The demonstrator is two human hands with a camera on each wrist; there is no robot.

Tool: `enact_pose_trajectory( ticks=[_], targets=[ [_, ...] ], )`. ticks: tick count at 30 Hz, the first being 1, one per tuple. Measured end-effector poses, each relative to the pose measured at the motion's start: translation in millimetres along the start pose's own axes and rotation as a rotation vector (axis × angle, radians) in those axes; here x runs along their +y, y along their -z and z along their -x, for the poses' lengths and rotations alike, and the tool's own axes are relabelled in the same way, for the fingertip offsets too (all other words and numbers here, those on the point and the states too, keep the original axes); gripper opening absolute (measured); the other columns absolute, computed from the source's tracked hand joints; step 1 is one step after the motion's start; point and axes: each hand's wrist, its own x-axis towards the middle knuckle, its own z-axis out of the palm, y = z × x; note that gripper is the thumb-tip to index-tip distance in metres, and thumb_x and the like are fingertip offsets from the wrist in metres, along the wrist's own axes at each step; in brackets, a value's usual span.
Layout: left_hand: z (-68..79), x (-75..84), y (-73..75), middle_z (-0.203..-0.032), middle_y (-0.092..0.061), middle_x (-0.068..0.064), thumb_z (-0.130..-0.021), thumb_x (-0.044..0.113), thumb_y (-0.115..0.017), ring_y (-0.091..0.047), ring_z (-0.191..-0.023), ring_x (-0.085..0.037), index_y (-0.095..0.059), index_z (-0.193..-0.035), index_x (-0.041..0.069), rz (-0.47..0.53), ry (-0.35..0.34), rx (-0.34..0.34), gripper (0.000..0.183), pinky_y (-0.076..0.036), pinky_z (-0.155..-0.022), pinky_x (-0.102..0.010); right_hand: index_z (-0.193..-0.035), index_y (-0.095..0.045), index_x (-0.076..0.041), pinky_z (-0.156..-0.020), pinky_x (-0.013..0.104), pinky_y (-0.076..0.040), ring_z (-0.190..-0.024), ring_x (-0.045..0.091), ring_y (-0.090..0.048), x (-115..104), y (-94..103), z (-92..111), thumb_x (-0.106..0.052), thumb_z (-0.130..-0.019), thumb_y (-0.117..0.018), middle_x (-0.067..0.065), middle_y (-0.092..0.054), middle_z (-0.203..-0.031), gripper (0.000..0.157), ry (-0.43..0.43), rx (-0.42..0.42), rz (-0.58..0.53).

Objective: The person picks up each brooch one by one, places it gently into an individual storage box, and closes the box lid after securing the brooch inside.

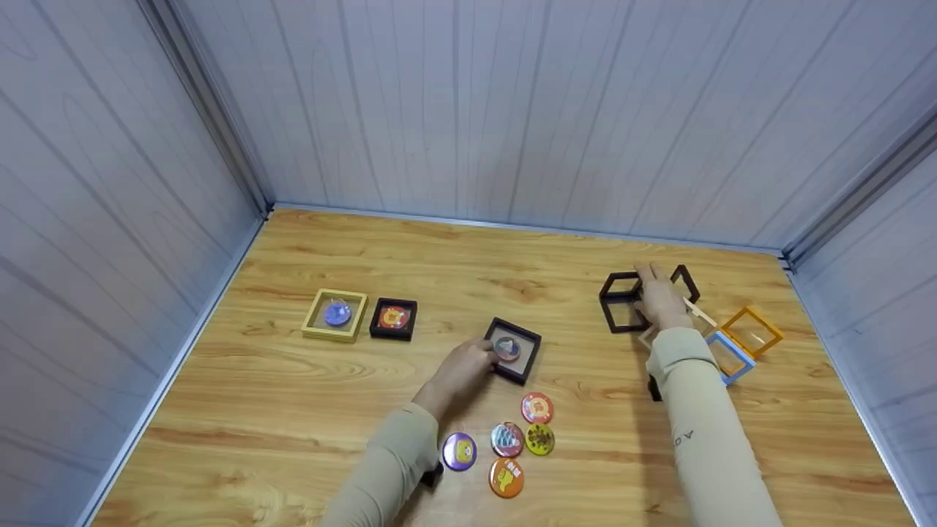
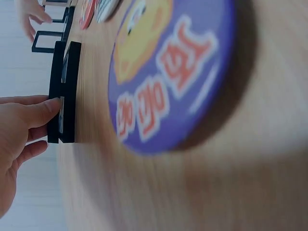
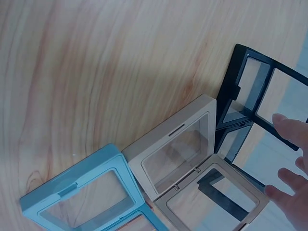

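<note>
Of your two hands, the left hand (image 1: 463, 366) pinches the near-left edge of a black display frame (image 1: 534, 359), thumb on one face and fingers on the other. Your right hand (image 1: 661, 300) reaches over an unfolded black frame (image 1: 606, 313), its thumb and fingers spread apart; you cannot tell from these views whether the fingertips touch it.

The frame at your left hand lies near the middle of the desk (image 1: 293, 417), with a round badge (image 1: 506, 349) showing behind its clear film. Just right of your right hand stands another black panel (image 1: 686, 284); whether it belongs to the same frame is unclear. By your right wrist you have an unfolded beige frame (image 3: 144, 156), partly covered by your arm in the head view, then a light blue frame (image 1: 741, 354) next to an orange-yellow frame (image 1: 770, 345).

On your near side, below the black frame, five loose badges lie in a group: red (image 1: 537, 408), maroon (image 1: 506, 439), yellow-green (image 1: 540, 439), orange (image 1: 506, 477) and, beside your left sleeve (image 1: 395, 454), purple (image 1: 460, 451).

Farther left, a pale yellow frame (image 1: 329, 335) displays a blue-violet badge (image 1: 337, 312), and just beside it a smaller black frame (image 1: 392, 334) displays a red badge (image 1: 394, 317). Pale panelled walls (image 1: 439, 110) enclose the desk at the back and both sides
</note>
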Motion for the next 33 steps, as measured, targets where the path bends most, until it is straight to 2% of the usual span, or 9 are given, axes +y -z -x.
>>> enact_pose_trajectory(
  ticks=[1, 3, 5, 12, 24, 33],
  targets=[
    [0.1, -2.0, 1.3, -0.101, -0.061, -0.008, -0.085, 0.007, -0.05, -0.055, -0.095, -0.02, -0.067, -0.096, 0.007, -0.074, -0.042, 0.005, 0.02, -0.043, -0.083, -0.031, -0.139, -0.018, -0.002, -0.076, 0.055, -0.038, -0.118, 0.052, -0.022, -1, 0.0, 0, 0.006, -0.081, -0.056, 0.03, -0.008, -0.14, 0.071, 0.0, -0.012, 0.006],
    [1.1, -6.5, 4.6, -0.1, -0.061, -0.011, -0.082, 0.0, -0.053, -0.057, -0.092, -0.022, -0.068, -0.094, 0.005, -0.283, -0.192, 0.044, 0.019, -0.045, -0.081, -0.032, -0.139, -0.017, -0.001, -0.074, 0.054, -0.039, -0.116, 0.052, -0.026, -1, -0.3, -1, 0.005, -0.082, -0.055, 0.031, -0.009, -0.14, 0.069, 0.002, -0.028, 0.022],
    [2.1, -10.0, 8.3, -0.097, -0.061, -0.012, -0.08, -0.001, -0.055, -0.057, -0.09, -0.023, -0.068, -0.092, 0.006, -0.382, -0.235, 0.067, 0.018, -0.046, -0.079, -0.031, -0.139, -0.017, 0.0, -0.076, 0.053, -0.039, -0.116, 0.051, -0.027, -1, -0.3, -1, 0.005, -0.084, -0.053, 0.031, -0.01, -0.139, 0.067, -0.003, -0.042, 0.026],
    [5.5, -21.6, 19.7, -0.093, -0.06, -0.013, -0.08, 0.001, -0.057, -0.058, -0.086, -0.024, -0.067, -0.089, 0.005, -0.393, -0.175, 0.08, 0.014, -0.047, -0.076, -0.033, -0.132, -0.03, 0.007, -0.085, 0.056, -0.036, -0.108, 0.05, -0.037, 0, -0.4, -3, 0.005, -0.085, -0.048, 0.035, -0.028, -0.129, 0.05, 0.031, 0.021, 0.025],
    [11.4, -37.9, 33.0, -0.084, -0.06, -0.011, -0.076, -0.003, -0.058, -0.057, -0.078, -0.023, -0.067, -0.085, 0.004, -0.476, -0.171, 0.125, 0.014, -0.048, -0.069, -0.03, -0.116, -0.048, 0.009, -0.07, 0.048, -0.045, -0.09, 0.043, -0.051, -5, 1.6, -3, 0.001, -0.088, -0.047, 0.032, -0.048, -0.108, 0.029, 0.068, 0.053, 0.015],
    [15.6, -48.4, 39.2, -0.085, -0.059, -0.012, -0.077, -0.002, -0.057, -0.055, -0.079, -0.026, -0.066, -0.082, 0.005, -0.4, -0.16, 0.168, 0.012, -0.046, -0.069, -0.034, -0.099, -0.061, 0.008, -0.067, 0.045, -0.046, -0.083, 0.037, -0.057, -11, -0.5, 3, 0.004, -0.085, -0.052, 0.025, -0.06, -0.094, 0.017, 0.152, 0.101, -0.028]
  ],
)
